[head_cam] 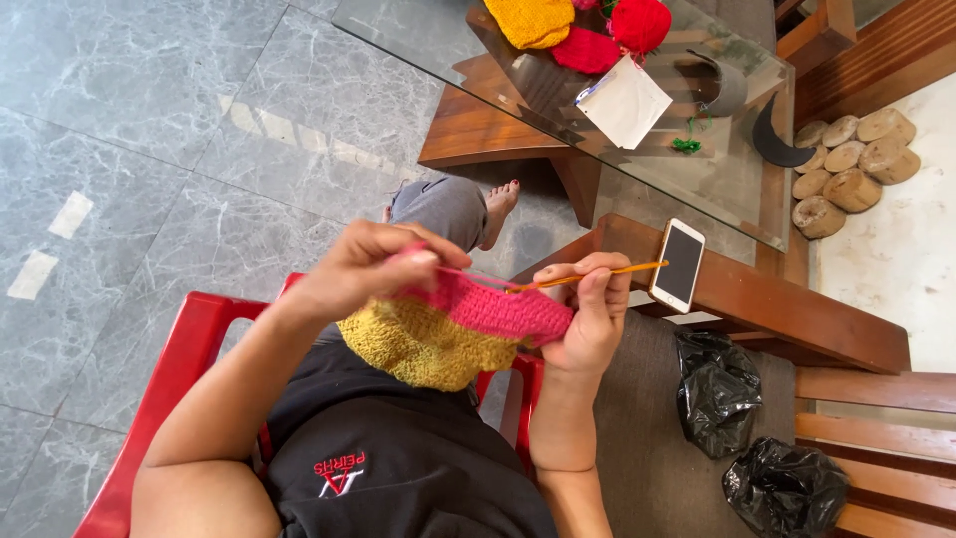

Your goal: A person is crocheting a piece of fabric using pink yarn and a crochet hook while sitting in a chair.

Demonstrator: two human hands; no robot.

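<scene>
A crocheted piece hangs between my hands, pink [498, 311] along the top and mustard yellow [423, 349] below. My left hand [363, 267] pinches the pink edge and a pink strand at its left end. My right hand [590, 317] grips the right end of the piece and an orange crochet hook [597, 275], whose shaft points right toward a phone. I sit on a red plastic chair [179, 349], one bare foot [500, 204] on the floor.
A white phone [679, 265] lies on a wooden bench arm [787, 314]. A glass-topped table [438, 40] holds yellow and red yarn pieces [538, 20] and a paper [625, 103]. Two black plastic bags [715, 389] sit at right. Grey marble floor spreads left.
</scene>
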